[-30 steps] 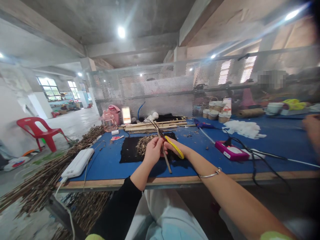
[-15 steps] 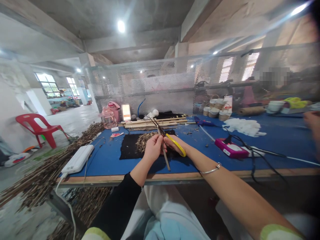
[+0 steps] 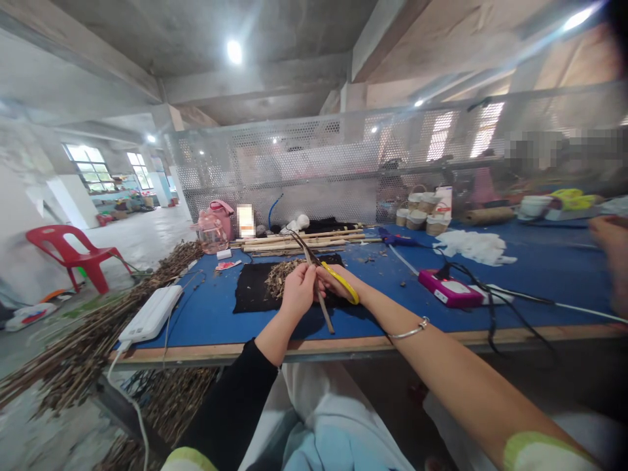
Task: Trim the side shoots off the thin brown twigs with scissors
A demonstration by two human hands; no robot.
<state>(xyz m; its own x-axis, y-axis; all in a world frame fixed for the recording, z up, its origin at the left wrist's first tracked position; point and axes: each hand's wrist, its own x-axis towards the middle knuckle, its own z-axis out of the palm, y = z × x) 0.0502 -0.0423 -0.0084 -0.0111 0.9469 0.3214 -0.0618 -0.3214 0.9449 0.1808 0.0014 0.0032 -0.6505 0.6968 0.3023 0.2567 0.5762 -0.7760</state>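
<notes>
My left hand (image 3: 299, 288) is closed round a thin brown stick (image 3: 324, 313), which slants from the far side of the cloth toward the table's front edge. Close beside it, my right hand (image 3: 333, 281) grips yellow-handled scissors (image 3: 347, 285), their dark blades pointing away along the stick. The two hands nearly touch; some fingertips are hidden between them. Under and beyond the hands lies a black cloth (image 3: 250, 288) with a heap of dry brown plant scraps (image 3: 282, 277). Behind that, several pale sticks (image 3: 294, 246) lie crosswise on the blue table (image 3: 387, 288).
A white power strip (image 3: 151, 315) is at the left edge, beside a big bundle of dry stalks (image 3: 93, 343). To the right are a magenta box (image 3: 449, 289) with cables, white fluff (image 3: 473, 247) and a glue gun (image 3: 396, 239). Another person's hand (image 3: 611, 242) shows far right.
The scissors' yellow handle has turned slightly and come a little closer to the stick. My left hand keeps its hold. The whole view has shifted slightly.
</notes>
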